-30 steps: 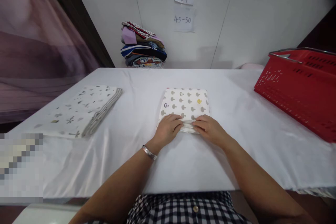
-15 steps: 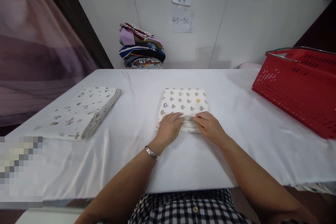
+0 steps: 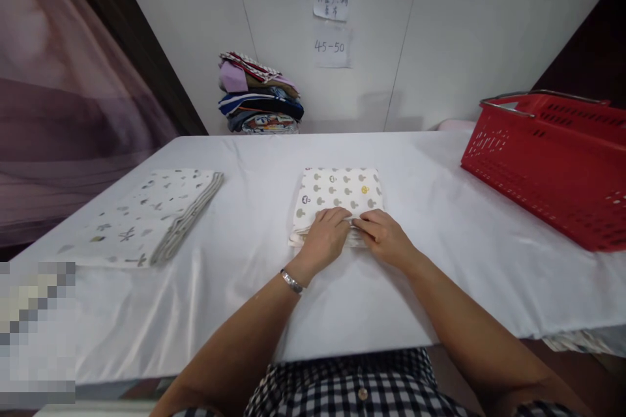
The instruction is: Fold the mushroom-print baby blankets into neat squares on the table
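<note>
A folded white cloth with grey mushroom prints and a few coloured ones lies in the middle of the table. Both hands are at its near edge, where several folded layers show. My left hand, with a silver bracelet at the wrist, closes its fingers on the upper layer of that edge. My right hand pinches the same edge just to the right, thumb and fingers together. The fingertips of the two hands nearly meet. Part of the near edge is hidden behind them.
On the left of the table lies another folded white cloth with plant prints. A red plastic basket with metal handles stands at the right. Beyond the far table edge is a stack of folded fabrics against the wall, near paper signs.
My left hand has slid to the right along the cloth's near edge, closer to my right hand. The right hand stays at about the same spot, and the view has shifted slightly.
</note>
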